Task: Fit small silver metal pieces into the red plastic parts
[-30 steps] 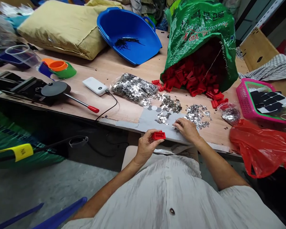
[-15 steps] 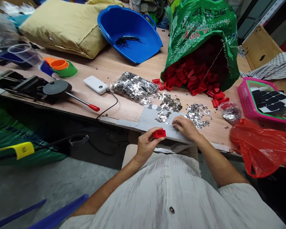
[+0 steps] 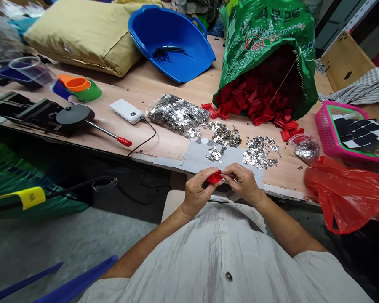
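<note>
My left hand (image 3: pixel 197 191) grips a small red plastic clip (image 3: pixel 214 177) at the table's front edge. My right hand (image 3: pixel 244 182) is closed in a pinch right beside it, fingertips touching the clip; whatever small piece it pinches is too small to make out. Just beyond both hands lie loose piles of small silver metal pieces (image 3: pixel 258 152) on a grey sheet (image 3: pixel 198 158). A green sack (image 3: pixel 265 38) lies on its side further back, spilling more red clips (image 3: pixel 255 103).
A clear bag of silver pieces (image 3: pixel 177 114), a white power bank (image 3: pixel 126 111) with cable, a black hand press with a red-tipped lever (image 3: pixel 72 117), a blue tub (image 3: pixel 170 40), a pink basket (image 3: pixel 350 134) and a red plastic bag (image 3: pixel 347 193) sit on the wooden table (image 3: pixel 164 143).
My right hand left the silver pile and came back to meet my left hand at the red clip. The left hand shifted slightly right with the clip.
</note>
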The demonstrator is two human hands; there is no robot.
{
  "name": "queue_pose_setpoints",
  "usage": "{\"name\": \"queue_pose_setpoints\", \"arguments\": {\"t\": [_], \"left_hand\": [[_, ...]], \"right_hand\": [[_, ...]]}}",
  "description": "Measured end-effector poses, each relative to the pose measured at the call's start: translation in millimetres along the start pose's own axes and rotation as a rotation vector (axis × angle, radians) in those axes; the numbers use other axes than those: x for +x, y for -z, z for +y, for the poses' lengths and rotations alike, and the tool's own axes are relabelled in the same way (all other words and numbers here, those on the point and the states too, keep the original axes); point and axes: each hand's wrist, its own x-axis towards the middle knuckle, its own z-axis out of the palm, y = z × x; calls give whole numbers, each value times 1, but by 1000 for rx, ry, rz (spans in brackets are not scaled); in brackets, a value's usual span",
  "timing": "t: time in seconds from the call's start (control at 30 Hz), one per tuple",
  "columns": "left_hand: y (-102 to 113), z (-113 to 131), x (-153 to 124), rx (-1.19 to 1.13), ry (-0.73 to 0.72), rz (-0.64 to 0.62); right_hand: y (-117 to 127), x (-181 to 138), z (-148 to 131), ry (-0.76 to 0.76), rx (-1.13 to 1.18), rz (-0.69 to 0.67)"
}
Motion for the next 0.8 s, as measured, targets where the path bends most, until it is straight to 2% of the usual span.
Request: {"name": "queue_pose_setpoints", "arguments": {"t": [0.13, 0.23, 0.33, 0.53, 0.63, 0.8], "left_hand": [[-1, -1, -1, -8, -39, 25], [-2, -2, -2, -21, -42, 48], [-2, -1, -3, -14, -44, 47], [-1, 3, -1, 14, -120, 35], [-2, 4, -2, 4, -120, -1], [-8, 7, -4, -7, -86, -58]], "right_hand": [[-1, 0, -2, 63, 33, -25], [1, 0, -6, 46, 74, -46], [4, 0, -8, -66, 153, -70], [10, -2, -3, -469, 385, -85], [8, -3, 1, -504, 501, -150], [0, -8, 9, -501, 557, -205]]}}
